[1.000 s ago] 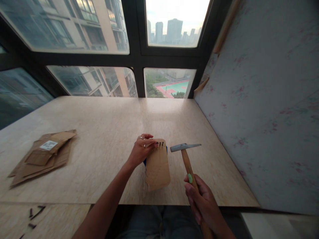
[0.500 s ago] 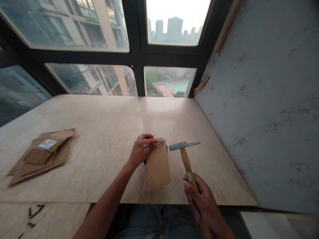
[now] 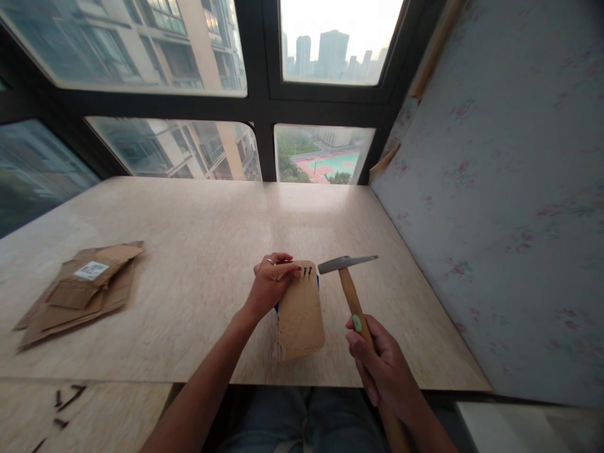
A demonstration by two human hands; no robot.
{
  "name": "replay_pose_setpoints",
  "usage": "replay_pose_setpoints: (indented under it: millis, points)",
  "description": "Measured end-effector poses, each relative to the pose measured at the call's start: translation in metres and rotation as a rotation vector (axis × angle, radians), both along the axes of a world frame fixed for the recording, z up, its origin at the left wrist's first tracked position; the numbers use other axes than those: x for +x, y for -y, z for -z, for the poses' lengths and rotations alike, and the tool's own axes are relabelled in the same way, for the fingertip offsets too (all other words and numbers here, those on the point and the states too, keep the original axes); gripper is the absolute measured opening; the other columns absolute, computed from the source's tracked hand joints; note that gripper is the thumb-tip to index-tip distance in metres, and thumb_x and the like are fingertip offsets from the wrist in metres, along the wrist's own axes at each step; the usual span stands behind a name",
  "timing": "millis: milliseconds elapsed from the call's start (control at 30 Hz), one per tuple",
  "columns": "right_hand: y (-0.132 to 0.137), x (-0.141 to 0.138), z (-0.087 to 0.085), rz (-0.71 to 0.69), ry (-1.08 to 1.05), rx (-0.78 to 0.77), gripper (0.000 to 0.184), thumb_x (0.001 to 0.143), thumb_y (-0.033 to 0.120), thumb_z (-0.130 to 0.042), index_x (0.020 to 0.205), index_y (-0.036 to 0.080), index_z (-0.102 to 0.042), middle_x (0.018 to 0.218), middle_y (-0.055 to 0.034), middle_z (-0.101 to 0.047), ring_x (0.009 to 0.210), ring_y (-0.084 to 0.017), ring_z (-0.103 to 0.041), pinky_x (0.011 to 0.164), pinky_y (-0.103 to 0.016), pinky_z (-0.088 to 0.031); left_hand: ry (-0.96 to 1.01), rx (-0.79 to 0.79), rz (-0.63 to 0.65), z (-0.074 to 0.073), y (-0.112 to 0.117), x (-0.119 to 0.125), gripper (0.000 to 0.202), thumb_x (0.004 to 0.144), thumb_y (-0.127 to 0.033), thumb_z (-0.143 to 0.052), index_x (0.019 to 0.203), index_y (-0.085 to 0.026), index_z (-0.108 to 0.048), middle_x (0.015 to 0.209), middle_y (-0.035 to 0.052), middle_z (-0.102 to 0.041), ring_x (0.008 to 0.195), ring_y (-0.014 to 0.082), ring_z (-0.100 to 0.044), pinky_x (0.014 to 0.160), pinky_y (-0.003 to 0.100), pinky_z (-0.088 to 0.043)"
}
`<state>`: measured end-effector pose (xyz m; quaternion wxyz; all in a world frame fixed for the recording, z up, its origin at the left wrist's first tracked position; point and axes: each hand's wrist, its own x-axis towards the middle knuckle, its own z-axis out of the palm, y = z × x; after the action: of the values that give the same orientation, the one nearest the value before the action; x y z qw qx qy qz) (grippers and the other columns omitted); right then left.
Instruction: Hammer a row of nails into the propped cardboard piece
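Observation:
A small brown cardboard piece (image 3: 300,314) lies near the table's front edge, over something blue. Three dark nails (image 3: 306,271) stand at its far edge. My left hand (image 3: 270,281) pinches a nail at the far left corner of the cardboard, its fingers closed. My right hand (image 3: 383,370) grips the wooden handle of a hammer (image 3: 348,279). The hammer's grey metal head hangs just right of the nails, a little above the cardboard.
A stack of flattened brown cardboard (image 3: 80,289) with a white label lies at the table's left. Several loose dark nails (image 3: 61,402) sit at the lower left. A floral-papered wall (image 3: 495,189) bounds the table (image 3: 202,220) on the right; windows stand behind it.
The hammer head has risen and shifted slightly left toward the nails. My left hand has stayed on the cardboard's far corner.

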<state>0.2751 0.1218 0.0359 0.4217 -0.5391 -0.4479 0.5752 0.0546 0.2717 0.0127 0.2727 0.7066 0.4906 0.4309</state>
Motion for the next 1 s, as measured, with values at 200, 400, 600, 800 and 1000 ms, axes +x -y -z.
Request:
replay_pose_setpoints:
  millis: [200, 400, 600, 800, 1000]
  points:
    - [-0.027, 0.002, -0.048, -0.121, 0.361, 0.182, 0.03, 0.096, 0.05, -0.05, 0.097, 0.021, -0.057, 0.057, 0.008, -0.042, 0.041, -0.008, -0.04, 0.038, -0.02, -0.03, -0.047, 0.032, 0.021, -0.002, 0.001, 0.0, 0.013, 0.085, -0.026, -0.068, 0.089, -0.03, -0.08, 0.109, 0.0083, -0.07, 0.105, 0.0242, -0.063, 0.094, 0.043, -0.048]
    - [-0.042, -0.006, -0.067, -0.238, 0.567, 0.304, 0.021, 0.097, 0.038, -0.046, 0.093, 0.021, -0.058, 0.063, 0.0039, -0.052, 0.054, -0.013, -0.047, 0.053, -0.026, -0.035, -0.012, 0.026, 0.021, -0.002, 0.002, 0.0, 0.011, 0.084, -0.029, -0.07, 0.087, -0.03, -0.081, 0.108, 0.0081, -0.07, 0.103, 0.0243, -0.064, 0.091, 0.04, -0.05]
    - [-0.046, -0.004, -0.067, -0.299, 0.646, 0.24, 0.018, 0.094, 0.034, -0.047, 0.092, 0.022, -0.06, 0.063, 0.0025, -0.055, 0.054, -0.014, -0.048, 0.051, -0.026, -0.032, -0.004, 0.057, 0.09, -0.003, 0.002, 0.0, 0.014, 0.087, -0.027, -0.067, 0.084, -0.027, -0.081, 0.108, 0.0089, -0.07, 0.1, 0.0228, -0.064, 0.089, 0.039, -0.052]
    - [-0.05, 0.0, -0.074, -0.263, 0.627, 0.223, 0.022, 0.095, 0.038, -0.045, 0.093, 0.021, -0.059, 0.061, 0.0043, -0.052, 0.052, -0.013, -0.045, 0.05, -0.026, -0.032, 0.064, 0.034, 0.083, 0.001, 0.002, 0.0, 0.013, 0.086, -0.028, -0.068, 0.088, -0.024, -0.08, 0.112, 0.0106, -0.068, 0.104, 0.022, -0.064, 0.091, 0.038, -0.053]
    - [-0.048, 0.0, -0.065, -0.296, 0.631, 0.199, 0.022, 0.095, 0.036, -0.045, 0.092, 0.021, -0.06, 0.064, 0.0034, -0.053, 0.056, -0.014, -0.048, 0.053, -0.027, -0.034, 0.088, 0.04, 0.117, 0.0, 0.004, -0.001, 0.012, 0.085, -0.029, -0.07, 0.089, -0.023, -0.08, 0.11, 0.0117, -0.069, 0.104, 0.0229, -0.064, 0.092, 0.039, -0.053]
